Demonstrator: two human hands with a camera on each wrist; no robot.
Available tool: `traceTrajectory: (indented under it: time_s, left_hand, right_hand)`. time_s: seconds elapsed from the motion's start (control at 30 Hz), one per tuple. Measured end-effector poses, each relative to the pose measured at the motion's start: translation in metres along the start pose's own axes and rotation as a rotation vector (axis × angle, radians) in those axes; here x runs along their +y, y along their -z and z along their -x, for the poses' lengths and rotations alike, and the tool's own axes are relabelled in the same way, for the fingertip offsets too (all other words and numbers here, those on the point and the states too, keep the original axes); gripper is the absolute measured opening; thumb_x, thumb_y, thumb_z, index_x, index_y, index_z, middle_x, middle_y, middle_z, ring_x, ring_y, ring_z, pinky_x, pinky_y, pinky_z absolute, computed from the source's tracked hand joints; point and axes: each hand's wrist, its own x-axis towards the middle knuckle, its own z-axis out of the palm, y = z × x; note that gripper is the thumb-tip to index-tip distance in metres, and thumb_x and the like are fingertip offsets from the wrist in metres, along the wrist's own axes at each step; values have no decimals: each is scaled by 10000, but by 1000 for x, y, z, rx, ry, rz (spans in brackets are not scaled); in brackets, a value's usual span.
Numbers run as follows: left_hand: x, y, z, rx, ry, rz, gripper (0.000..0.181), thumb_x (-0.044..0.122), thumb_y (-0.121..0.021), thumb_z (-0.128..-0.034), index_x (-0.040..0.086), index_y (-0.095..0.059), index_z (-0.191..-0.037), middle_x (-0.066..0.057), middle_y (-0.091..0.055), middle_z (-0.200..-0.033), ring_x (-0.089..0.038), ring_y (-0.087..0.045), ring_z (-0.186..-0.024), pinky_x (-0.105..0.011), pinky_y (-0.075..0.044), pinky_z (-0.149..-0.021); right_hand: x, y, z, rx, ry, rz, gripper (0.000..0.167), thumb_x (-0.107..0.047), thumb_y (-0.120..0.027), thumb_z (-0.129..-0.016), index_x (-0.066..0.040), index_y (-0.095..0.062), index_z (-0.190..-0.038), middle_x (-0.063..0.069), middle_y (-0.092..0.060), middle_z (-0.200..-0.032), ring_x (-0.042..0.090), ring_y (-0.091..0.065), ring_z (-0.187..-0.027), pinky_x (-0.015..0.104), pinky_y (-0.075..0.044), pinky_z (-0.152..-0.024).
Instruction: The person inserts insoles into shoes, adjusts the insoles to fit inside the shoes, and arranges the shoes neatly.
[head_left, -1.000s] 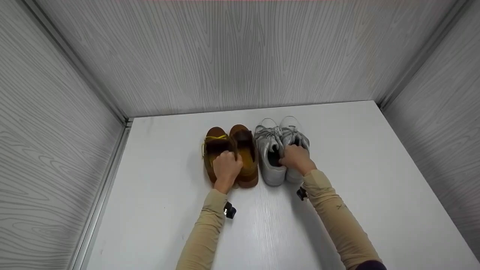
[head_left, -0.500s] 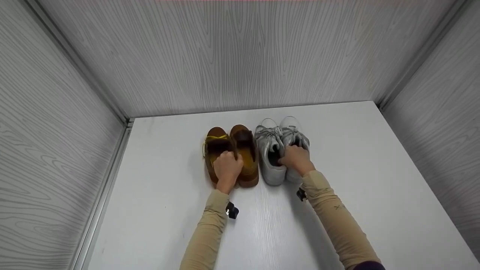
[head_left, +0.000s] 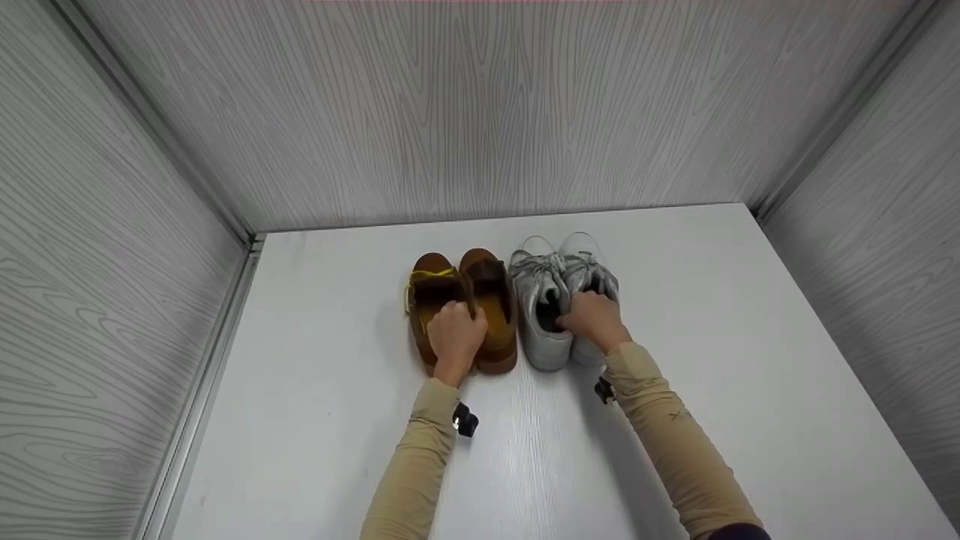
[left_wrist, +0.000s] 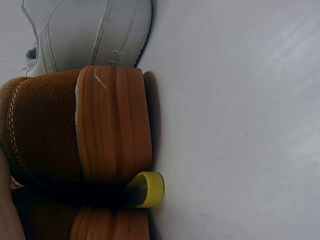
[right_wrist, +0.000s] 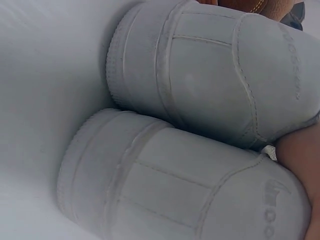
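In the head view, my left hand point(head_left: 456, 334) grips the adjoining inner sides of two brown moccasins, the left one point(head_left: 433, 264) with a yellow lace and the right one point(head_left: 496, 354). My right hand point(head_left: 596, 319) holds two white sneakers at their adjoining sides, the left sneaker point(head_left: 547, 352) and the right sneaker point(head_left: 581, 246). Its fingertips are hidden in the shoe openings. Both pairs stand side by side, toes away from me. The left wrist view has a moccasin heel point(left_wrist: 115, 125) and a yellow loop point(left_wrist: 156, 190) between the soles. In the right wrist view, both sneaker heels point(right_wrist: 200, 75) touch the surface.
Beneath the shoes lies a white board point(head_left: 315, 420). A grey wood-grain panel point(head_left: 480, 112) rises behind it, with side panels on the left point(head_left: 90, 300) and right point(head_left: 885, 247). A metal rail point(head_left: 195, 405) runs along the left edge.
Over the last second my left forearm has shifted very slightly to the right. Both hands keep their grips, and the shoes stay where they were.
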Motion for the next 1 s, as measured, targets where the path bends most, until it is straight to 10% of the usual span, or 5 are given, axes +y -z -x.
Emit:
traceTrajectory:
  time_s: [0.57,0.83,1.0]
  left_hand:
    - [3,-2,-6,-114,-6,-58,376,231,-629,-900,23,-610,-588,-146,-625,-654,-340,-627,-576,-459,-501,-511]
    - [9,24,-12,-287,17,-94,353,223,-624,-927,60,-569,-618,-153,-642,-727,-310,-627,-610,-419,-492,-509]
    - [23,51,-9,-212,-76,-138,278,220,-609,-955,6,-675,-790,-168,-629,-797,-338,-628,-653,-430,-523,-544]
  right_hand:
    - [6,-1,-8,-78,1,29,409,-390,-664,-899,17,-704,-904,261,-687,-1037,465,-654,-955,564,-512,-817]
    - [-2,2,0,85,-48,23,368,-354,-681,-888,13,-700,-855,249,-688,-913,456,-667,-846,576,-527,-704]
    - [-11,23,13,260,-22,-14,431,-272,-649,-884,-101,-481,-527,172,-618,-672,400,-640,-669,555,-511,-593]
